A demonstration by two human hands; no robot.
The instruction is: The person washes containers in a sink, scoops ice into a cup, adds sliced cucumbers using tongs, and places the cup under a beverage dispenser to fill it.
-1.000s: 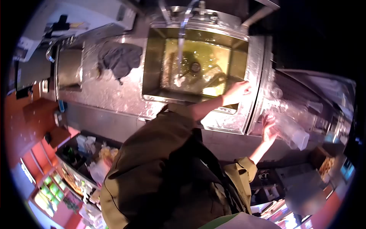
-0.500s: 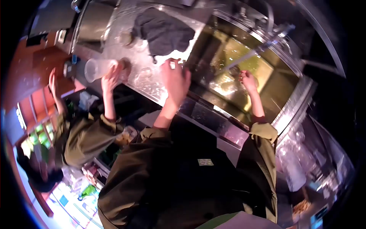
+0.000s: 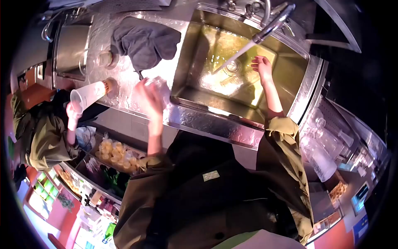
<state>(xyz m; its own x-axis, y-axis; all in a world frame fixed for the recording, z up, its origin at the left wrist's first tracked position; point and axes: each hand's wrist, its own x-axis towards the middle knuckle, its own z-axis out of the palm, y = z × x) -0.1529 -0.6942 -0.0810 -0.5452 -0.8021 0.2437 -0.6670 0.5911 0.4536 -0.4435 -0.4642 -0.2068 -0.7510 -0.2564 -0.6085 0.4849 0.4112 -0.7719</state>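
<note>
My right hand (image 3: pixel 263 68) is over the metal sink (image 3: pixel 286 89), to the right of the drain (image 3: pixel 232 66), its fingers stretched out with nothing seen in them. Water runs from the faucet (image 3: pixel 275 23) in a slanting stream into the basin, left of that hand. My left hand (image 3: pixel 150 99) is above the wet steel counter (image 3: pixel 126 97), left of the sink. Motion smears its fingers, and I cannot make out whether anything is in them. Just beyond it lies a crumpled dark grey cloth (image 3: pixel 145 41).
At the left, a co-worker's hand (image 3: pixel 74 111) holds a tall clear cup (image 3: pixel 88 94) tilted over the counter edge. A small round container (image 3: pixel 105 58) stands near the cloth. Clear plastic vessels (image 3: pixel 321 159) are at the right; a bin of small yellowish cups (image 3: pixel 117 154) sits below the counter.
The view has shifted. My right hand has moved away from the drain, and my left hand has moved left from the sink's edge. The co-worker's hand is now at the cup's wide end.
</note>
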